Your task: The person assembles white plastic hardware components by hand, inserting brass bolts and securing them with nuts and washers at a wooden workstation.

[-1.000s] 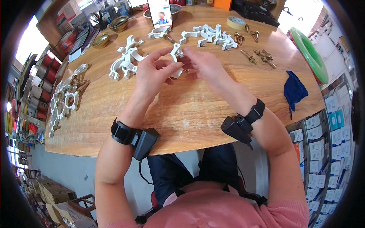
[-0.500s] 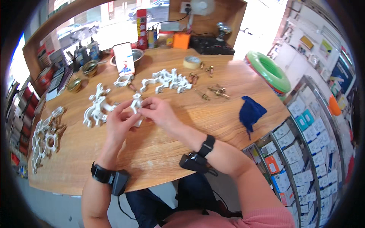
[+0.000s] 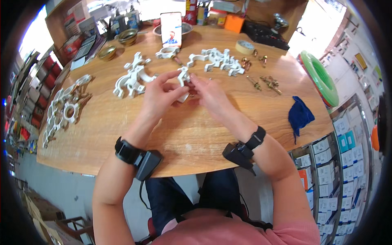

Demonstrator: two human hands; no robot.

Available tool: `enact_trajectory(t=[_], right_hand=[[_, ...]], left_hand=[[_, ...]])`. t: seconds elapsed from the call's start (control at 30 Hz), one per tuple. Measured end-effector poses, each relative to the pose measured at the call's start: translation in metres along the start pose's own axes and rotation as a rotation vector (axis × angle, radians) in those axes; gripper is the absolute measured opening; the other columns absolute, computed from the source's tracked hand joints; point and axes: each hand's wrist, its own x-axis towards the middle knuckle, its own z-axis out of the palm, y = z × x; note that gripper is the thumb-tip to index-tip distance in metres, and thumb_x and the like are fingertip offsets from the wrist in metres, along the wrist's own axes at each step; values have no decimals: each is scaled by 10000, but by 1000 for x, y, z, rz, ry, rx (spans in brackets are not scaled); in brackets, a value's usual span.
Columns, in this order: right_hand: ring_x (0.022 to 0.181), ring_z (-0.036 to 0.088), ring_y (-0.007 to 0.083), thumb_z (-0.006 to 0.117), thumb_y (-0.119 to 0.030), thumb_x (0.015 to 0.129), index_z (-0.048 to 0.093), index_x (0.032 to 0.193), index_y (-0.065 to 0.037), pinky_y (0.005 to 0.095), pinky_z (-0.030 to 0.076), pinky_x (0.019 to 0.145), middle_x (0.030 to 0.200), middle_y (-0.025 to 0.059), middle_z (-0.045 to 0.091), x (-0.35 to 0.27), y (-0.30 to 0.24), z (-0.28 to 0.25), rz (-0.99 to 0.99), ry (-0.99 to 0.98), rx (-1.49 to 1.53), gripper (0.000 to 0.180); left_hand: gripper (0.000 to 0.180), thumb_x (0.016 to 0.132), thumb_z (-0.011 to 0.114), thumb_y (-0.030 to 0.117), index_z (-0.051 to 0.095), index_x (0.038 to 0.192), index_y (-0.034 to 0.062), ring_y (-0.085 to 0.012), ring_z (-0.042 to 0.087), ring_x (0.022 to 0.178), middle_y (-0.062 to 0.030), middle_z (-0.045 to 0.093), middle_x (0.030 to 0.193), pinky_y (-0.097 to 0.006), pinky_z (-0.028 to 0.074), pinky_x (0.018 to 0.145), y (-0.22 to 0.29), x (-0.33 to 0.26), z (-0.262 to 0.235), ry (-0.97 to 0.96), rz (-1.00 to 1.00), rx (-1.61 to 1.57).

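The person wears a pink short-sleeved top [image 3: 222, 233], dark trousers [image 3: 222, 188] and black wrist straps [image 3: 128, 152] with boxy black devices [image 3: 149, 165], a cable [image 3: 141, 195] below the left one.

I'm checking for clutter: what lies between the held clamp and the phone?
Another white clamp and a bolt lie between the held clamp and the phone, as the head view shows.

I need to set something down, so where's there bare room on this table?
Bare wood runs between the near table edge and your left hand and right hand. Another patch lies between your right forearm and the blue cloth. It's crowded beyond your hands, with white clamps, bolts and a phone, and along the left side, where white rings lie.
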Motion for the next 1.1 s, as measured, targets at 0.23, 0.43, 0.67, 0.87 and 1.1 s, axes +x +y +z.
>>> enact_trajectory(t=[0.23, 0.43, 0.67, 0.87, 1.1], right_hand=[[735, 531, 80, 547, -236, 823, 592, 891, -49, 232, 407, 619, 811, 10, 597, -3, -4, 3, -167, 39, -242, 204], [799, 514, 90, 511, -319, 838, 588, 897, -53, 247, 399, 636, 838, 5, 589, 1, 0, -1, -50, -36, 2, 284], [704, 528, 83, 577, -200, 798, 558, 903, -29, 224, 405, 578, 788, 24, 593, -1, -2, 1, -187, 46, -249, 201], [672, 546, 97, 609, -104, 760, 545, 890, 6, 211, 432, 573, 772, 60, 594, 0, -4, 3, -286, 41, -201, 182], [684, 574, 125, 607, -104, 751, 565, 886, 18, 238, 467, 593, 766, 68, 599, 3, -4, -4, -352, 53, -347, 187]], left_hand=[[418, 761, 625, 131, 475, 1138, 28, -74, 562, 627, -37, 607, 755, -189, 453, 518, -2, 0, -4, -37, -32, 33], [421, 766, 623, 141, 469, 1137, 17, -68, 559, 629, -36, 607, 756, -188, 454, 521, 0, -2, -3, -5, -12, 34], [434, 733, 652, 122, 483, 1117, 13, -68, 555, 587, -36, 603, 685, -188, 453, 478, -2, -2, -2, -7, -10, 32], [451, 731, 657, 130, 469, 1118, -2, -73, 558, 597, -37, 601, 697, -187, 450, 478, -6, 0, -3, 2, -2, -32], [420, 767, 625, 138, 464, 1138, 25, -76, 562, 654, -33, 601, 778, -197, 459, 526, -4, -1, -2, -14, -44, 3]])
